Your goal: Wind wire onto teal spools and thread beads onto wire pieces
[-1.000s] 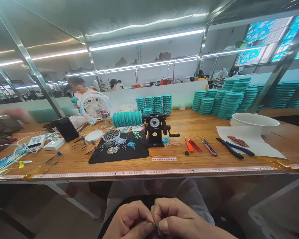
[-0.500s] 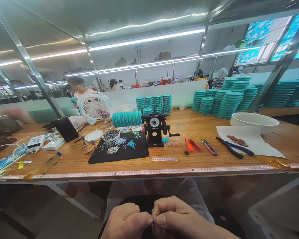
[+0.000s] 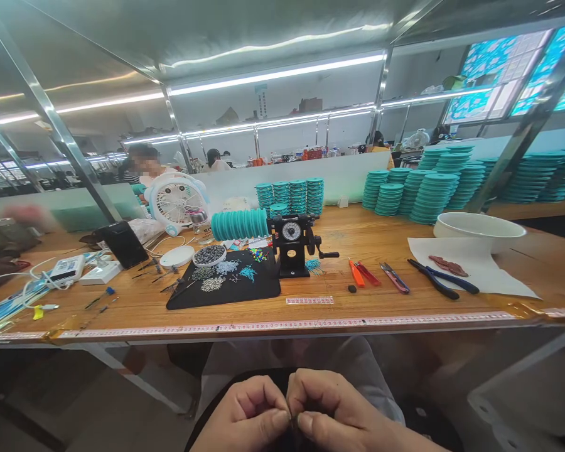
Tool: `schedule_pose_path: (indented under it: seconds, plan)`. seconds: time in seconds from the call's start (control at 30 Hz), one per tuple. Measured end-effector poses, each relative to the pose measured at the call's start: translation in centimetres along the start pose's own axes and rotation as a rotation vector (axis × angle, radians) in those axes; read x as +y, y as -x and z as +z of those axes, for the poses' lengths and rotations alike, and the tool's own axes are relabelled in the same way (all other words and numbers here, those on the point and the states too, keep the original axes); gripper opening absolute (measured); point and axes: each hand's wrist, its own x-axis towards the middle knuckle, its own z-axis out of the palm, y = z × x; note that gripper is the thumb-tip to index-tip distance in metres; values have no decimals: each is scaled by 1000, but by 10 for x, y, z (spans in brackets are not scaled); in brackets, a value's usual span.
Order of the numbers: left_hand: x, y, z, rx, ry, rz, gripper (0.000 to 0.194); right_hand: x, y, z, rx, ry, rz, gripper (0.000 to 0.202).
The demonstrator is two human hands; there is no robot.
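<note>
Below the table's front edge, over my lap, my left hand (image 3: 252,414) and my right hand (image 3: 332,408) meet at the fingertips. Each is closed in a pinch of thumb and forefinger around something small and dark, too tiny to make out. Beyond them on the table stands a black winding machine (image 3: 292,245) with a dial and crank, carrying a row of teal spools (image 3: 240,225). Left of it, a black mat (image 3: 263,288) bears small heaps of beads and metal parts, with a white dish of dark grey pieces (image 3: 209,255) at its back edge.
Orange-handled tools (image 3: 356,274), a cutter (image 3: 395,278) and blue-black pliers (image 3: 442,279) lie right of the machine. Farther right is a white bowl (image 3: 480,227). Stacked teal spools (image 3: 435,199) stand behind. A fan (image 3: 179,202), a phone (image 3: 123,245) and cables are at left. People sit beyond the partition.
The fingers of my left hand have curled and shifted, with its forefinger now bent over beside the thumb. My right hand stays nearly in place, its fingertips slightly moved.
</note>
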Motion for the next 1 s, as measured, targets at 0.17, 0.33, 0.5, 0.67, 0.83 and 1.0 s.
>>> schedule_pose_path:
  seconds: [0.17, 0.33, 0.5, 0.67, 0.83, 1.0]
  plan:
    - [5, 2, 1, 84, -212, 91, 31, -2, 0, 2, -1, -105, 76, 18]
    - [11, 8, 2, 137, -390, 193, 31, 4, -1, 1, 63, -281, 149, 27]
    - [1, 6, -2, 222, -168, 112, 30, 20, -3, -10, 221, -332, 170, 35]
    - [-6, -3, -5, 137, 201, -20, 38, 32, -8, -16, 402, -296, 204, 33]
    - [-4, -8, -5, 155, 300, -55, 42, 31, -10, -9, 317, -302, 167, 30]
    - [-6, -9, -5, 156, 317, -66, 41, 21, -11, -3, 356, -217, 81, 23]
